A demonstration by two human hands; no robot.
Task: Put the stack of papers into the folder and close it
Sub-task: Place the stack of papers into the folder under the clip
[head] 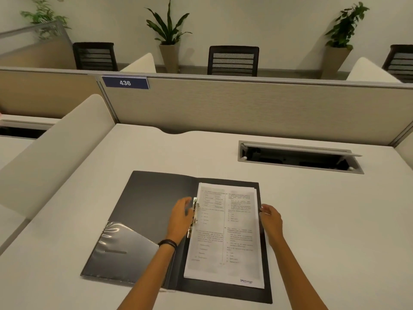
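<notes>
- Head view: folder (pixel 156 222) lay open flat on the table (pixel 312 220); stack of papers (pixel 225 233) sat on its right half, inside the cover edges, slightly skewed.
- Left hand (pixel 181 217) was at the metal clip (pixel 194 214) along the spine, fingers (pixel 186 201) loosely curled and spread, gripping nothing that could be seen.
- Right hand (pixel 271 217) rested at the right edge of the stack, fingers pinching or steadying the paper/cover edge; which one could not be told.
- Risk: sheets looked fanned at the top right corner; clamping like that would likely lock the stack in crooked, with edges poking out of the closed cover.
- Risk: clip could snap down on a fingertip or catch only the upper sheets if the stack wasn't pushed fully against the spine.
- Risk: folding the left cover over might snag the clear pocket (pixel 125 245).
- Readable text: "SPEED-POST" at the bottom right of the top sheet; "436" on the blue plate (pixel 125 83) on the partition. Body print too blurred to read.
</notes>
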